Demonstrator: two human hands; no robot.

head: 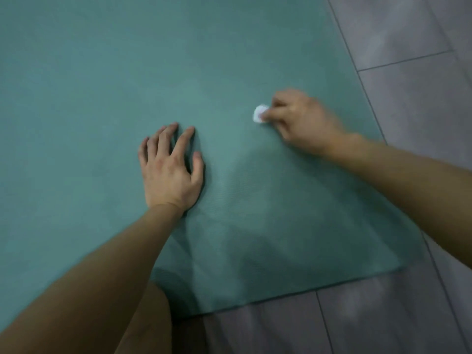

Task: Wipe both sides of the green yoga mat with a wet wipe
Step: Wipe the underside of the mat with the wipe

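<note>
The green yoga mat [102,85] lies flat on the floor and fills most of the head view. My left hand [169,169] rests palm down on the mat near its middle, fingers spread and straight. My right hand [301,121] is to the right, blurred, with fingers curled around a small white wet wipe [259,113] that touches the mat. Only a bunched bit of the wipe shows past the fingertips.
Grey floor tiles [408,98] border the mat on the right and along its near edge [281,297]. My bare knee [150,323] is at the bottom, on the mat's near corner.
</note>
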